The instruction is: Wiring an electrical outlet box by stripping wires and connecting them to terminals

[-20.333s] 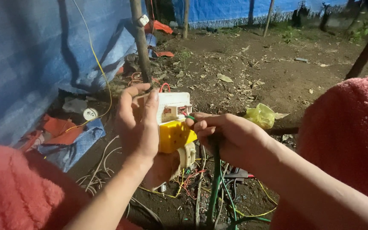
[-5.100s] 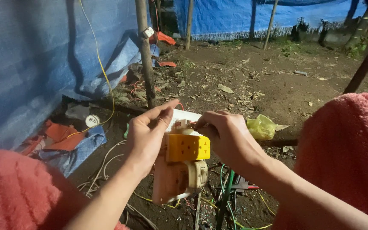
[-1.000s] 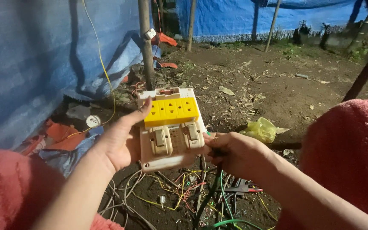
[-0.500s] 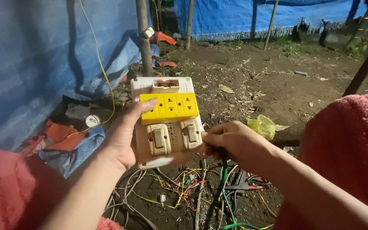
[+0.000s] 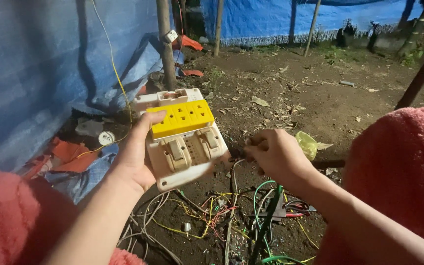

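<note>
A cream electrical board (image 5: 185,147) was held up above the ground in the left hand (image 5: 136,154), its face turned toward the camera and tilted slightly; the grip was closed around the board's left edge, with the thumb laid across the yellow socket strip (image 5: 182,118) fixed to the upper part of the board. Below that strip, two cream switch housings (image 5: 192,145) were seen side by side. The right hand (image 5: 276,154) was kept just right of the board, at its lower right corner — its fingers were pinched on something small and dark there, though what was pinched could not be told. Beneath the board a tangle of coloured wires (image 5: 222,216) was spread over the bare dirt ground (image 5: 290,88). Behind the board a thin wooden post (image 5: 165,44) was stood upright, and to the board's left a blue tarpaulin (image 5: 30,73) was hung — a crumpled yellow-green wrapper (image 5: 307,145) lay just beyond the right hand.
</note>
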